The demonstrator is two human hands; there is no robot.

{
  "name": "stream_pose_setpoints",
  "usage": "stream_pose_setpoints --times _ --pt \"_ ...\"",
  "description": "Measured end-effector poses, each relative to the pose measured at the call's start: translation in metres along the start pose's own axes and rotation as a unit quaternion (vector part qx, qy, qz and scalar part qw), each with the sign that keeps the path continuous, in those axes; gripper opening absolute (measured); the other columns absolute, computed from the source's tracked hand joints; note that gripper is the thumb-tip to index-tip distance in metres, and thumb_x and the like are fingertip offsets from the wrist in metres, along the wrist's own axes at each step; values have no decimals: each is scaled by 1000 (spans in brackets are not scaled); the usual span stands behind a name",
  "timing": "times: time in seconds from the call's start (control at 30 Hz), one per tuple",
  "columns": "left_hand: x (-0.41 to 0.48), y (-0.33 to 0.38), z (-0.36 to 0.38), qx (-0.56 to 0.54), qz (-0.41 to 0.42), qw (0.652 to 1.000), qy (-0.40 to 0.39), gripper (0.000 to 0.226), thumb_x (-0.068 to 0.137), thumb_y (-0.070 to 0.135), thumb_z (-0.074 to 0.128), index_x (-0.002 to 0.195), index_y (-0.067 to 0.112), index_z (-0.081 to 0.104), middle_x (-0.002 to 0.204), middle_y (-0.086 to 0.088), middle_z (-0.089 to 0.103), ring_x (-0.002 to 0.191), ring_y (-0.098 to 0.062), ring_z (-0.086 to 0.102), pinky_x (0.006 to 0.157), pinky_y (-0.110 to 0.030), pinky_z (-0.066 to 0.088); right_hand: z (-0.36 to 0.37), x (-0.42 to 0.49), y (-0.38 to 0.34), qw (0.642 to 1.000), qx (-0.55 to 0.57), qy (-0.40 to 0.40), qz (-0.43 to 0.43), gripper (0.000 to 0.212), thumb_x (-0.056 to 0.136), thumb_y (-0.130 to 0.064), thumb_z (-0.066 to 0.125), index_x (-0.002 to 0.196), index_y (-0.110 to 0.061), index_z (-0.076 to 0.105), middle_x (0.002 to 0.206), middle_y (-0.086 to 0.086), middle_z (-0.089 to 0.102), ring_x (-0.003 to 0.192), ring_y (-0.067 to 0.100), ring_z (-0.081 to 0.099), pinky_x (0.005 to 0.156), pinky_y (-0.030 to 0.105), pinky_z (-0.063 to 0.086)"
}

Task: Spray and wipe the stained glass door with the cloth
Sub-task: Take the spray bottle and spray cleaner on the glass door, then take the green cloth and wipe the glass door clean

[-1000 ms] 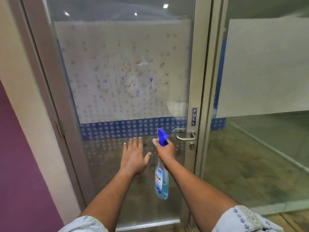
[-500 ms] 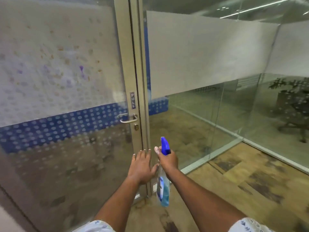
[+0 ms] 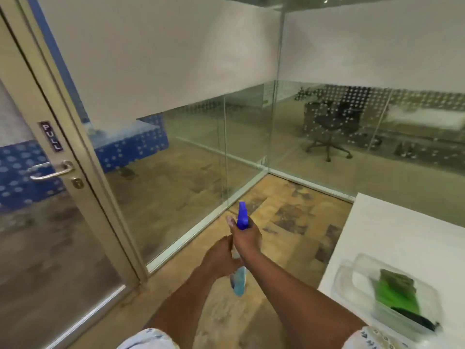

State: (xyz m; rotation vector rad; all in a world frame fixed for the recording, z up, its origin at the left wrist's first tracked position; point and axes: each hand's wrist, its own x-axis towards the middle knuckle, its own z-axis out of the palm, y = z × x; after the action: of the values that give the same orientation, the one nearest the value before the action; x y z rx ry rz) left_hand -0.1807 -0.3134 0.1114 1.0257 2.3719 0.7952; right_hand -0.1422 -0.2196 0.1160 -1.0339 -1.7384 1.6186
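We've got the spray bottle point(image 3: 240, 248) out in front of us, blue trigger head up top, pale blue liquid in clear plastic below. Our right hand point(image 3: 245, 236) is wrapped around its neck; our left hand point(image 3: 219, 255) curls against the bottle's body. The glass door point(image 3: 37, 222) sits far left, metal-framed, dotted blue band. A green cloth point(image 3: 395, 293) lies in a clear tray point(image 3: 352, 278) on the white table point(image 3: 402, 235).

Office: glass partitions point(image 3: 246, 137), swivel chair point(image 3: 332, 127).
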Motion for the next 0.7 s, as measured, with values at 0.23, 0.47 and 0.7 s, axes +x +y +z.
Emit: stream_pose_setpoints --times 0.23,0.47,0.7 --pt "35 93 115 -80 13 996 -24 29 92 9 65 122 6 66 115 -5 73 108 -29 71 87 -34 61 -140 18 35 998 -24 63 2 37 87 -54 74 88 -19 63 81 -1 69 83 23 66 81 38 52" --pt "56 167 199 -90 45 994 -51 50 87 23 79 133 10 62 122 -9 74 114 -27 70 91 -29 53 -271 32 58 983 -180 17 21 59 83 -59 75 126 -21 62 116 -1 72 109 22 66 95 36 52" --pt "58 179 258 -91 35 994 -46 71 81 43 85 138 12 55 127 1 67 115 -14 62 96 -10 27 -364 29 116 956 -277 16 100 78 79 -63 77 138 -16 59 142 4 60 131 21 55 110 38 46"
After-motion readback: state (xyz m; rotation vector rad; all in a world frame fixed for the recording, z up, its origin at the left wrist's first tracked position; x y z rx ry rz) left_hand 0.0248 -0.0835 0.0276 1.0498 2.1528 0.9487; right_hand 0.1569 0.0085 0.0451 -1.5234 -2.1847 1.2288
